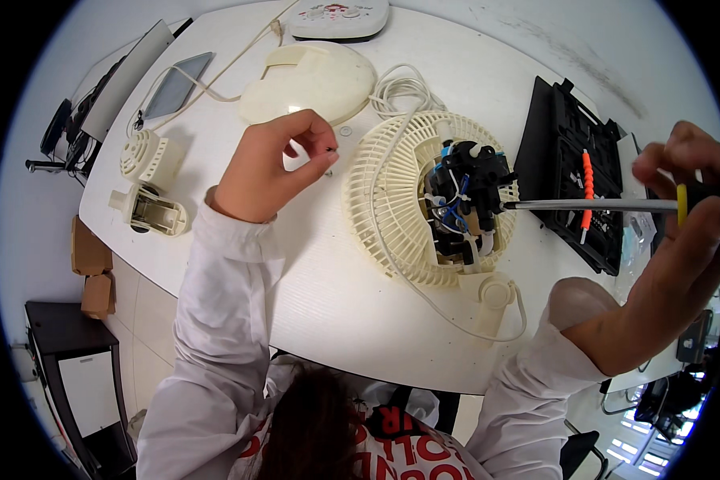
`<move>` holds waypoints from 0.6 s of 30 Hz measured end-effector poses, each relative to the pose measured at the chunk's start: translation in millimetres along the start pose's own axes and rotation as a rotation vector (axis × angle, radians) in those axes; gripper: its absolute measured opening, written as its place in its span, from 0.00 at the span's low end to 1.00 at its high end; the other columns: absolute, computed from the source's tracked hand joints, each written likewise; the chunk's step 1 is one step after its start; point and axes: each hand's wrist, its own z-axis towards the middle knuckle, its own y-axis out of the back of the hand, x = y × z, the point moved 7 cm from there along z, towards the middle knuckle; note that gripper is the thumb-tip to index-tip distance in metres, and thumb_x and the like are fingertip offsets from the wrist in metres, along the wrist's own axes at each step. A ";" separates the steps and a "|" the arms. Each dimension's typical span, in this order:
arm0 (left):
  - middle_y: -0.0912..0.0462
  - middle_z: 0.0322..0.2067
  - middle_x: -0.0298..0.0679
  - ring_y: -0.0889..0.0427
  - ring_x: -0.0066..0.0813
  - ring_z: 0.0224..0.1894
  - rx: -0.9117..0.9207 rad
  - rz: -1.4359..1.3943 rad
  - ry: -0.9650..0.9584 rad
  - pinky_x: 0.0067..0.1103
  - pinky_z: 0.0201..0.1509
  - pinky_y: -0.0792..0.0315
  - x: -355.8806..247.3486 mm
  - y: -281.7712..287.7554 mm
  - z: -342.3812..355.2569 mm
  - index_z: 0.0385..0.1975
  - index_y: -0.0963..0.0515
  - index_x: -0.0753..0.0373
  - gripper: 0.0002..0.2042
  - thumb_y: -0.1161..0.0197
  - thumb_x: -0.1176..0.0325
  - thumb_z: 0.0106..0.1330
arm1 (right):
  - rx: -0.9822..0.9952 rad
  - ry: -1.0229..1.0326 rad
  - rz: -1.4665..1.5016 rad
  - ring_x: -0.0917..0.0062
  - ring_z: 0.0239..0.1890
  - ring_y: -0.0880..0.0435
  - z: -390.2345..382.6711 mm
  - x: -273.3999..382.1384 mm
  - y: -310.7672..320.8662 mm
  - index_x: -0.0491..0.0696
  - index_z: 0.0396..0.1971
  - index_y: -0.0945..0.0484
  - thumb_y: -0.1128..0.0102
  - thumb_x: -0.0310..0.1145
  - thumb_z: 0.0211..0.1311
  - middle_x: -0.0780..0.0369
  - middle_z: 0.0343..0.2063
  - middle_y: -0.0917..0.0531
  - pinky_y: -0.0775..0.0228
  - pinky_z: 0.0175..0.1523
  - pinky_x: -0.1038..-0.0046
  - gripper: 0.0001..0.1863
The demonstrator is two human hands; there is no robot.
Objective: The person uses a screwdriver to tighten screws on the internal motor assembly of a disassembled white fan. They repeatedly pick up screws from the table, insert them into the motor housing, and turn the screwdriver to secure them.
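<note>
Clock: I read directions from the centre of the fan grille (376,240), twelve being the far edge of the worktop (336,300).
Left hand (268,172): just past nine, raised above the worktop; its grip is a close pinch, thumb and forefinger almost meeting on a tiny dark piece (330,150), too small for me to identify.
Right hand (688,252): out at three, its grip closed round the black handle of a long screwdriver (624,206); the far side of the hand runs into shadow.
Screwdriver tip: points toward nine and meets the right side of the black motor unit (476,172); I cannot tell whether it sits in a screw.
Fan: the cream grille lies flat on the worktop, with the motor unit exposed on its right half and blue wires (454,214) looping out; the neck (494,300) points to five.
Cord (496,340): crosses the grille's left side and curves round to five; more cable lies coiled at twelve.
Fan base (308,92): a cream oval between ten and eleven.
Cream housings (148,156): two pieces at nine, well apart from the grille.
Tool case (540,148): black and open toward three, an orange flexible shaft (589,176) across it.
Tablet (180,84): at ten, near the worktop's left edge.
</note>
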 end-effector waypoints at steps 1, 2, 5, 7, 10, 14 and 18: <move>0.18 0.31 0.29 0.20 0.19 0.37 -0.010 -0.071 -0.001 0.20 0.45 0.29 -2.9 -0.2 -0.8 0.34 0.22 0.61 0.05 0.33 0.77 0.60 | -0.009 -0.011 -0.019 0.88 0.25 0.31 0.2 -1.1 0.2 0.46 0.51 0.26 0.53 0.54 0.75 0.64 0.31 0.25 0.42 0.30 0.87 0.25; 0.18 0.32 0.28 0.21 0.18 0.37 -0.009 -0.196 -0.015 0.19 0.45 0.29 -4.8 -3.4 -1.5 0.35 0.21 0.61 0.06 0.32 0.76 0.61 | -0.025 -0.031 -0.048 0.88 0.25 0.32 0.8 -3.6 1.8 0.46 0.51 0.26 0.53 0.54 0.75 0.64 0.31 0.25 0.42 0.29 0.88 0.25; 0.18 0.35 0.28 0.22 0.16 0.39 0.011 -0.540 -0.045 0.17 0.44 0.30 -7.6 -16.7 -4.6 0.36 0.21 0.61 0.07 0.31 0.75 0.61 | -0.079 -0.086 -0.138 0.90 0.24 0.33 1.4 -4.6 5.6 0.46 0.51 0.26 0.54 0.55 0.75 0.65 0.30 0.26 0.44 0.28 0.89 0.26; 0.18 0.37 0.30 0.22 0.16 0.40 0.054 -0.730 -0.056 0.17 0.45 0.30 -9.8 -26.4 -6.1 0.37 0.21 0.62 0.07 0.31 0.76 0.61 | -0.080 -0.044 -0.157 0.89 0.20 0.34 -4.5 3.0 6.6 0.46 0.48 0.26 0.52 0.54 0.75 0.65 0.28 0.25 0.45 0.24 0.89 0.24; 0.19 0.40 0.33 0.22 0.18 0.43 0.160 -0.925 -0.094 0.18 0.51 0.28 -15.4 -39.7 -8.0 0.41 0.22 0.64 0.09 0.32 0.78 0.62 | -0.142 0.042 -0.011 0.88 0.09 0.33 -1.9 17.1 -1.3 0.47 0.40 0.26 0.45 0.54 0.71 0.64 0.16 0.24 0.47 0.13 0.88 0.22; 0.19 0.42 0.35 0.20 0.20 0.46 0.246 -1.117 -0.160 0.20 0.54 0.27 -21.8 -51.6 -9.5 0.44 0.23 0.66 0.10 0.34 0.79 0.64 | -0.023 0.178 0.465 0.83 0.07 0.26 7.4 17.8 -9.4 0.46 0.35 0.26 0.40 0.52 0.68 0.62 0.11 0.23 0.36 0.11 0.87 0.21; 0.18 0.42 0.36 0.19 0.23 0.47 0.257 -1.158 -0.129 0.21 0.55 0.26 -20.8 -52.8 -12.2 0.44 0.23 0.67 0.10 0.35 0.80 0.64 | 0.201 0.154 0.322 0.85 0.14 0.26 0.7 42.4 -28.3 0.45 0.40 0.29 0.43 0.47 0.70 0.62 0.19 0.24 0.39 0.19 0.87 0.18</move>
